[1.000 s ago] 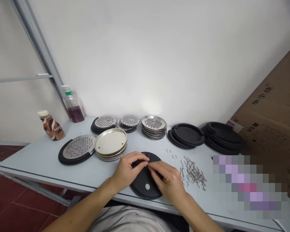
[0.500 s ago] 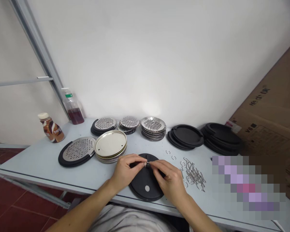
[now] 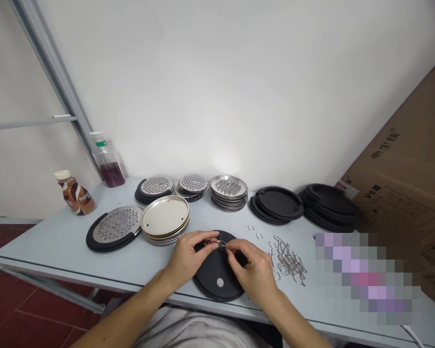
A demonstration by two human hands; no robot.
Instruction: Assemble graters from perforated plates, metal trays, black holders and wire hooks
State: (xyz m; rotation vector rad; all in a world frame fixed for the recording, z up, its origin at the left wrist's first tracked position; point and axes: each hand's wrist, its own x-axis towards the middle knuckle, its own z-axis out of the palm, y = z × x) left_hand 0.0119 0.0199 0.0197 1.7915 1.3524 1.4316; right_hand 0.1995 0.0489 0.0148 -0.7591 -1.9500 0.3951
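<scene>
Between my two hands is a small metal ring (image 3: pixel 222 243), its wire loop showing in the gap between the fingertips. The thumb and index finger of my left hand (image 3: pixel 191 255) pinch its left side. My right hand (image 3: pixel 254 267) pinches its right side. Both hands are over the upper part of a round black disc (image 3: pixel 217 270), which lies flat near the table's front edge and has a pale round spot (image 3: pixel 220 282). Whether the ring passes through any part of the disc cannot be made out. To the right lies a pile of metal rings (image 3: pixel 290 261).
Left of my hands stand stacked metal discs (image 3: pixel 166 216) and a black-rimmed grater (image 3: pixel 116 225). Behind are stacked round graters (image 3: pixel 228 191) and black discs (image 3: pixel 277 204). Two bottles, one brown (image 3: pixel 75 193), stand at left; a cardboard box (image 3: pixel 402 179) is at right.
My fingertips have drawn slightly apart, and more of the metal ring shows between them. The black disc stays in place under my hands.
</scene>
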